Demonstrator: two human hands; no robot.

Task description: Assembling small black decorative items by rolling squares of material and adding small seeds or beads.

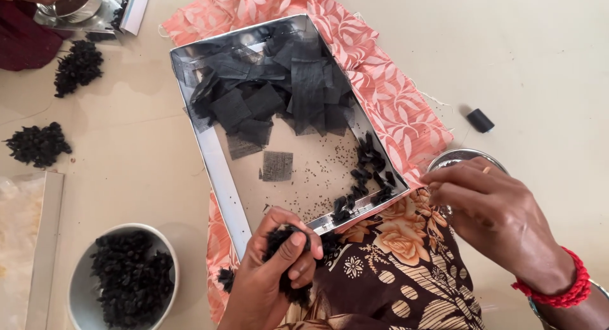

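The left hand (273, 266), at six o'clock, is clamped on a black net bundle (288, 254) just below the tray (219, 171). The right hand (488, 209), at four o'clock, reaches into a steel bowl (460, 157), fingers bunched; its grip cannot be told. Black net squares (279, 89) fill the tray's twelve o'clock end.
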